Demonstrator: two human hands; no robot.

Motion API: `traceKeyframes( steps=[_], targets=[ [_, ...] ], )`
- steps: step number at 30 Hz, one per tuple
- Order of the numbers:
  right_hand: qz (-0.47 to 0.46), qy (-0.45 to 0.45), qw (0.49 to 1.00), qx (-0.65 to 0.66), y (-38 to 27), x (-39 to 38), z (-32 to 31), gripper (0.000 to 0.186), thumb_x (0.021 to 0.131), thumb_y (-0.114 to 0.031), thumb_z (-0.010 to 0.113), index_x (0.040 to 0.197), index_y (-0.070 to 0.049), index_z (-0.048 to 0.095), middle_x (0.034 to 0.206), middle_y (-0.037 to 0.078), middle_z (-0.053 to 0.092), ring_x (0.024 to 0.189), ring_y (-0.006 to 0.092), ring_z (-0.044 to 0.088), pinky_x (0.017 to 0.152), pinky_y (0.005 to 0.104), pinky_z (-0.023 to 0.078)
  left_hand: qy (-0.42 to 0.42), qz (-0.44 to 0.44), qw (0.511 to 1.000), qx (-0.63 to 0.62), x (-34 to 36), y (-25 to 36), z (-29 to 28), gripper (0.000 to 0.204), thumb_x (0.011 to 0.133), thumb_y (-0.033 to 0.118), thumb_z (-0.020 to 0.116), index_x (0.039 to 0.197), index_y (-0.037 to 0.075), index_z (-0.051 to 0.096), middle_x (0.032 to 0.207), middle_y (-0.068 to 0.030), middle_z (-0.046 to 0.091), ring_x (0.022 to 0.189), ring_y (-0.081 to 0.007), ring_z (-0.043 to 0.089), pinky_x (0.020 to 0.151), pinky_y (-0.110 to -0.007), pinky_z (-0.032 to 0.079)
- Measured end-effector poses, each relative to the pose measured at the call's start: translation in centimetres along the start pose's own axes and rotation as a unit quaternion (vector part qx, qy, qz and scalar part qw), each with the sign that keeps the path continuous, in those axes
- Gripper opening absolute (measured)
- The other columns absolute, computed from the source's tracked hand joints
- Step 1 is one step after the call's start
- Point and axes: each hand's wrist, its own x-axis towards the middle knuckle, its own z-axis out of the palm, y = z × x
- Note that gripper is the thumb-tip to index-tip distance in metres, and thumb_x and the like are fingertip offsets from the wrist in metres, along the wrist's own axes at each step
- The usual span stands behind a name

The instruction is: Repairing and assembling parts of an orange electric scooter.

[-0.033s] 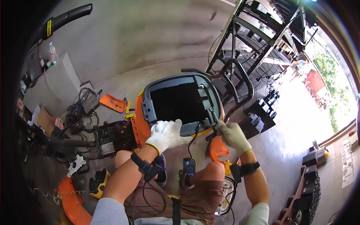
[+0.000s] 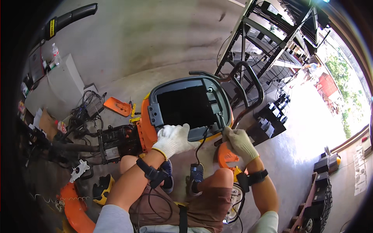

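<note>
The orange scooter body [image 2: 145, 130] stands before me with a black storage-compartment frame [image 2: 153, 95] on top, its inside dark. My left hand [image 2: 173, 140], in a white knit glove, is closed over the frame's near left rim, the thumb outside it. At the near right corner my right hand [image 2: 238, 140], gloved too, has its fingers curled in. What they hold is hidden behind the glove. Between the hands a black cable [image 2: 199, 149] hangs from the compartment over the rim toward the floor.
A curved black grab rail [image 2: 259, 90] rises beyond the body. Orange panels [image 2: 117, 106] and black wiring [image 2: 79, 120] lie to the left. A metal rack [image 2: 268, 42] stands at the far right, near a bright doorway. A wheel [image 2: 236, 200] is beside my right knee.
My right hand has shifted very slightly left against the compartment's corner. My left hand stays on the rim.
</note>
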Motion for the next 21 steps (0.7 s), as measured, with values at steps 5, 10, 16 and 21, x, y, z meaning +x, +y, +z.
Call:
traceKeyframes(
  steps=[5, 10, 16, 21],
  targets=[
    [0.056, 0.007, 0.939, 0.340, -1.7, 0.1, 8.5, 0.036, 0.113, -0.040, 0.055, 0.102, -0.008, 0.068, 0.082, 0.003, 0.072, 0.058, 0.0133, 0.060, 0.048, 0.0258, 0.045, -0.009, 0.012, 1.000, 0.020, 0.7, -0.2, 0.7, 0.079, 0.084, 0.074, 0.072, 0.124, 0.006, 0.069, 0.110, -0.0186, 0.080, 0.106, -0.0383, 0.078, 0.091, -0.054, 0.061],
    [0.049, -0.062, 0.878, 0.473, -2.6, 0.5, 9.6, 0.025, 0.114, -0.033, 0.057, 0.107, -0.009, 0.062, 0.081, 0.004, 0.069, 0.055, 0.0102, 0.056, 0.046, 0.0205, 0.044, 0.008, 0.027, 0.999, 0.030, 0.7, -0.5, 0.8, 0.069, 0.088, 0.068, 0.071, 0.119, 0.006, 0.069, 0.109, -0.0201, 0.079, 0.104, -0.0414, 0.078, 0.090, -0.055, 0.061],
    [-0.153, 0.098, 0.978, 0.100, 0.5, -1.3, 4.7, 0.030, 0.111, -0.025, 0.059, 0.124, -0.001, 0.073, 0.085, 0.004, 0.074, 0.074, 0.0109, 0.071, 0.063, 0.0269, 0.053, -0.004, 0.023, 1.000, -0.001, 0.4, -0.5, 0.5, 0.073, 0.086, 0.069, 0.072, 0.122, 0.006, 0.070, 0.115, -0.0190, 0.079, 0.111, -0.0394, 0.076, 0.096, -0.054, 0.059],
    [-0.128, 0.119, 0.982, -0.071, 1.9, 0.3, -0.9, 0.038, 0.112, -0.031, 0.056, 0.113, 0.001, 0.076, 0.070, 0.004, 0.068, 0.059, 0.0122, 0.061, 0.057, 0.0286, 0.049, -0.015, 0.020, 1.000, -0.002, 0.3, -0.3, 0.2, 0.074, 0.087, 0.071, 0.070, 0.124, 0.006, 0.070, 0.117, -0.0174, 0.079, 0.114, -0.0380, 0.075, 0.098, -0.055, 0.058]
  ],
)
